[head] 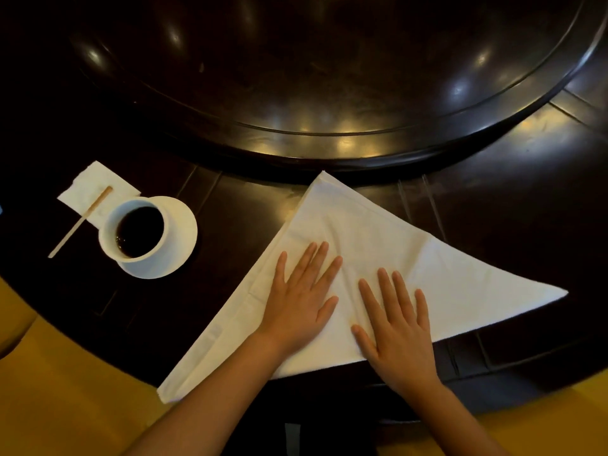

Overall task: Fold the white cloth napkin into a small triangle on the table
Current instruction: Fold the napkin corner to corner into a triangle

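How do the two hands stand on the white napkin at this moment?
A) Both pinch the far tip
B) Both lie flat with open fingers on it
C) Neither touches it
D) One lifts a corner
B: the left hand and right hand rest palm-down, fingers spread, side by side on the white napkin, already a large triangle.

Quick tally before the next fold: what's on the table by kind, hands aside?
Cloth napkin, folded in a large triangle: 1
Paper napkin: 1
Cup of dark drink: 1
Saucer: 1
Wooden stirrer: 1
Total: 5
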`<state>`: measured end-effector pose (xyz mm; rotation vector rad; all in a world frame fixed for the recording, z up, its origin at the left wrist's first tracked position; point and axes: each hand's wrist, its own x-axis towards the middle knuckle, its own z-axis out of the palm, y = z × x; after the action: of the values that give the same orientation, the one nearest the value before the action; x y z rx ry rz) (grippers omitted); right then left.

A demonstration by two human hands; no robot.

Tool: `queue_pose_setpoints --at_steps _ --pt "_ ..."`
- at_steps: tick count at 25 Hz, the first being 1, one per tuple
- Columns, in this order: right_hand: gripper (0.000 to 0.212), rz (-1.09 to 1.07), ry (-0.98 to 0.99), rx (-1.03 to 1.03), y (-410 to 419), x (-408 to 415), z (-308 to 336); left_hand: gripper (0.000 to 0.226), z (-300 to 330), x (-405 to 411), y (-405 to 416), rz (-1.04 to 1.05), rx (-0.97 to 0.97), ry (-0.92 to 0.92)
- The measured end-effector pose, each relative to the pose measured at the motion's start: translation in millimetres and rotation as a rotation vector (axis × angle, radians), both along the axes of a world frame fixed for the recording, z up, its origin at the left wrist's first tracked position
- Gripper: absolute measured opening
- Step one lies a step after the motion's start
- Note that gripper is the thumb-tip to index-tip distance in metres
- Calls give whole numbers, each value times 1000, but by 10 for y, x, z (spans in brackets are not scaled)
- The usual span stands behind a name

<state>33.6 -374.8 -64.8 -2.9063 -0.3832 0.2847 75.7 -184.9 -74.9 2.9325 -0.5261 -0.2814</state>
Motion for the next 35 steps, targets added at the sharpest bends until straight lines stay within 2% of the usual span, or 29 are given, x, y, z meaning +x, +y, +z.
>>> queue_pose_setpoints --at_steps 4,8,13,21,24,30,33,35 --pt "56 -111 -48 143 -88 -77 165 62 9 -117 -78 -85 14 -6" --pt "40 -191 -229 327 91 884 311 62 8 -115 -75 -80 26 -7" --pt "34 -125 -54 269 375 1730 294 57 11 -123 -75 -77 27 -6" --pt "17 -99 -132 402 430 1804 249 57 25 -128 -59 -62 -14 -22" --pt "17 -143 -125 489 443 1836 278 58 39 -105 -53 -45 -32 -17" --pt "18 -191 -90 478 497 1911 183 58 1 -53 -10 -33 26 -17" --pt "18 -267 -92 541 496 1899 188 56 68 4 -22 3 -44 -42" --pt "18 -298 -83 577 490 1888 191 53 189 4 66 151 -198 -78"
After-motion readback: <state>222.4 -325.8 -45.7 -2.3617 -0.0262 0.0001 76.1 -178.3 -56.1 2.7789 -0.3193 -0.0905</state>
